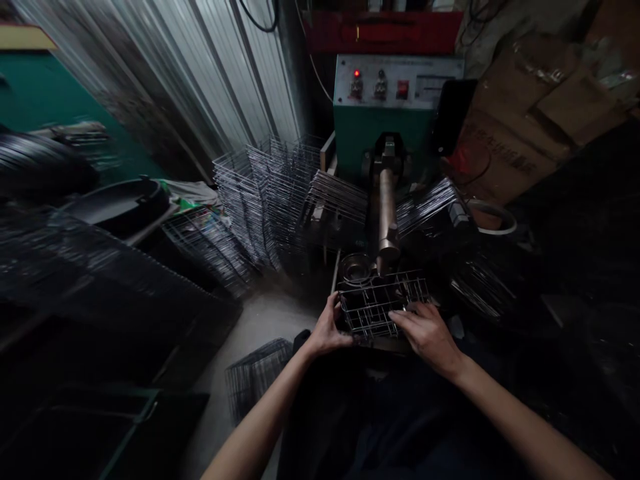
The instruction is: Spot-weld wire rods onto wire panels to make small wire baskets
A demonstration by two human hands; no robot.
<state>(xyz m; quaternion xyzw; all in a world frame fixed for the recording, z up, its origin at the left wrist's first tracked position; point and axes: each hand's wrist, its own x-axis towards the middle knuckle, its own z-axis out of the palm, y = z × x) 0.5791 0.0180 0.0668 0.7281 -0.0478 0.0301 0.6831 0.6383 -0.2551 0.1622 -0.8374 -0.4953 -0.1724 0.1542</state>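
A small wire basket [381, 303] lies in front of me under the copper-coloured arm [387, 213] of a green welding machine [387, 110]. My left hand [329, 328] grips the basket's left edge, fingers curled round the wire. Over the basket's right side rests my right hand [428, 331], its fingers pressed on the wire grid and holding it down. The arm's tip stands just above the basket's far edge. A round metal part [356, 267] sits to the left of the tip.
Stacks of wire grids [267, 193] lean at the left of the machine, more lie at its right [433, 203]. Another wire basket [257, 377] sits on the floor by my left arm. Cardboard [520, 127] is piled at the right, corrugated sheet [200, 73] behind.
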